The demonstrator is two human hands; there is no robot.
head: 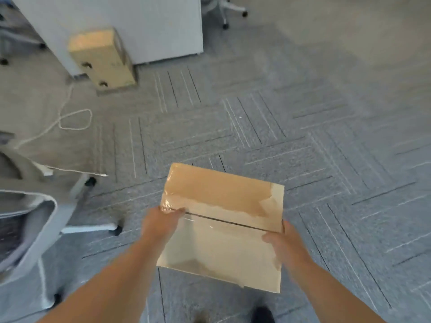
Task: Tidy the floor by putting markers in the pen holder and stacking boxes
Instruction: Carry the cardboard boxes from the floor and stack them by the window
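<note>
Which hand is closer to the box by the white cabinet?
Left. The left hand grips the carried box on the side toward the standing box; the right hand grips the opposite edge.

Soft, even indoor light; the whole view is smeared by motion blur.
No hard shadows fall on the carpet [326,159]; only a faint dark patch sits at the foot of the far box [102,57]. Shiny tape on the near cardboard box [221,229] throws small white glints by its left edge. The carpet lines, the cord [74,120] and the chair [28,229] are blurred, most at the borders, where the wide lens bends straight lines. The upper right looks paler, washed out.
</note>
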